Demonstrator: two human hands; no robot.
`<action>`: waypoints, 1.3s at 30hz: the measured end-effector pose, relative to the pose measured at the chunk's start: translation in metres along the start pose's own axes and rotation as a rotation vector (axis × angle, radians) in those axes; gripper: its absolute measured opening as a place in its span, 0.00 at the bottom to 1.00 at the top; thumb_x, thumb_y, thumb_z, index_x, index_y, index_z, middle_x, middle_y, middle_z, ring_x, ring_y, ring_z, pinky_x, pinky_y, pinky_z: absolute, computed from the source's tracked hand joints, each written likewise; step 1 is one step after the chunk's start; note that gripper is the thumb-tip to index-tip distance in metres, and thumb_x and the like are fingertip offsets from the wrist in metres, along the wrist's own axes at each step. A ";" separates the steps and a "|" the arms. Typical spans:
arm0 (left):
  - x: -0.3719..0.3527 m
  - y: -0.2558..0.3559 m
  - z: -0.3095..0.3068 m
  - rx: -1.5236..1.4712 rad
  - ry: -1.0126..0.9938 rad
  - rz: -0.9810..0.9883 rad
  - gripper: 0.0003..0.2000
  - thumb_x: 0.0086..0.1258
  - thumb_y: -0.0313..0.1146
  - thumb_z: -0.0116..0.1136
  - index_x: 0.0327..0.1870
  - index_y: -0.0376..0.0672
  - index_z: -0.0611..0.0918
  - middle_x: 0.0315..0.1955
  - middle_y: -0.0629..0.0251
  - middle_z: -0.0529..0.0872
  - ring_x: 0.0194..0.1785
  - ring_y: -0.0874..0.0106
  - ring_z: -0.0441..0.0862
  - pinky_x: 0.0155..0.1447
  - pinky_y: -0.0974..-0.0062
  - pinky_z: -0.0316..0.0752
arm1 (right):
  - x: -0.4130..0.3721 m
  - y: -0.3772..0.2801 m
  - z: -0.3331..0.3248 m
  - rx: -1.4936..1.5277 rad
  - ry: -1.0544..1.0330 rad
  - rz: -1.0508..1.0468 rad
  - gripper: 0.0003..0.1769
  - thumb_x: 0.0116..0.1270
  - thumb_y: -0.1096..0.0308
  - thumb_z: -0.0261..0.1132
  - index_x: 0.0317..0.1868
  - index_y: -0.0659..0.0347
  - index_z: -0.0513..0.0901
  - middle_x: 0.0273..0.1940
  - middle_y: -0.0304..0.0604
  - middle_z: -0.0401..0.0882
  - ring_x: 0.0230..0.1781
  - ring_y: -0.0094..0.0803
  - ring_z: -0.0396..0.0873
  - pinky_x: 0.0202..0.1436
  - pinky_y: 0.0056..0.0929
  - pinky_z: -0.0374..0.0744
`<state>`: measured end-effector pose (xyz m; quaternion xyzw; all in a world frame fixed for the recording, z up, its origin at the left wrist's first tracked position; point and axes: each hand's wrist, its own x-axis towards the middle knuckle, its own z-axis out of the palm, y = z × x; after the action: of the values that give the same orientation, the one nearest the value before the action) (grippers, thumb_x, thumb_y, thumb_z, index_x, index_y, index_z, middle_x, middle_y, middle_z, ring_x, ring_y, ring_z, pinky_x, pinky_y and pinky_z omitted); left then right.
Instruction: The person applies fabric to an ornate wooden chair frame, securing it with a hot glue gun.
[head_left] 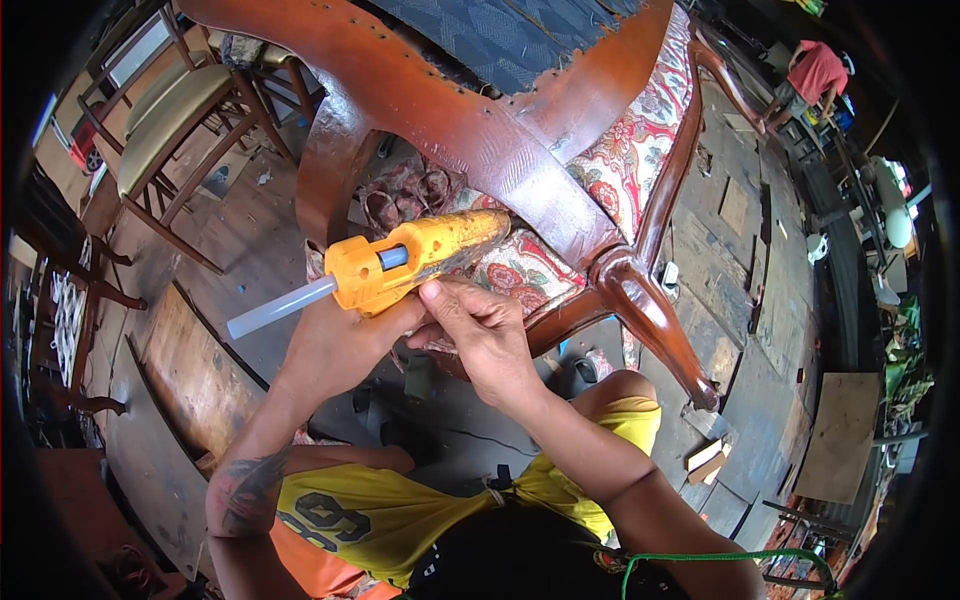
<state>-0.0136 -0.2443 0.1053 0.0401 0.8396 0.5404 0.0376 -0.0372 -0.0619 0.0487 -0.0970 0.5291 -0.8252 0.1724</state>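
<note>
A yellow hot glue gun (435,245) is in my left hand (345,345), whose fingers are mostly hidden behind its body. A whitish glue stick (280,307) sticks out of the gun's rear, and the nozzle end points toward the chair. My right hand (490,340) is closed just below the gun, thumb against fingers; what it pinches, if anything, is hidden. Right in front lies a tipped wooden chair (410,85) with glossy reddish-brown legs. Red-and-cream floral fabric (525,262) covers part of it. Torn dark blue fabric (490,40) spans its underside.
Another chair with a gold seat (175,115) stands at the left. A person in a red shirt (818,72) bends over at the far right. A wooden board (838,437) leans at the right, and small wood pieces (707,462) lie on the plank floor (715,240).
</note>
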 end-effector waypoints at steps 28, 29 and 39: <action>0.008 0.009 -0.012 0.088 -0.071 -0.018 0.17 0.77 0.39 0.67 0.59 0.39 0.86 0.47 0.59 0.92 0.49 0.64 0.91 0.54 0.65 0.83 | 0.000 0.001 -0.002 0.036 -0.023 -0.014 0.17 0.88 0.62 0.66 0.57 0.69 0.92 0.50 0.48 0.93 0.44 0.30 0.92 0.49 0.29 0.94; 0.009 0.011 -0.013 0.094 -0.086 -0.023 0.17 0.77 0.39 0.67 0.60 0.39 0.86 0.47 0.59 0.92 0.50 0.63 0.91 0.55 0.65 0.83 | 0.001 0.000 -0.001 0.023 -0.015 -0.016 0.17 0.89 0.61 0.66 0.57 0.69 0.92 0.50 0.48 0.93 0.44 0.30 0.92 0.50 0.29 0.94; 0.001 0.020 -0.007 0.201 -0.069 0.069 0.17 0.80 0.40 0.64 0.61 0.40 0.85 0.50 0.56 0.91 0.55 0.56 0.89 0.59 0.61 0.82 | -0.001 -0.003 -0.005 -0.032 -0.073 -0.084 0.17 0.89 0.62 0.64 0.57 0.69 0.91 0.50 0.45 0.92 0.47 0.29 0.91 0.52 0.28 0.93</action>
<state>-0.0151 -0.2423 0.1264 0.0911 0.8860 0.4525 0.0437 -0.0385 -0.0562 0.0492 -0.1521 0.5313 -0.8189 0.1551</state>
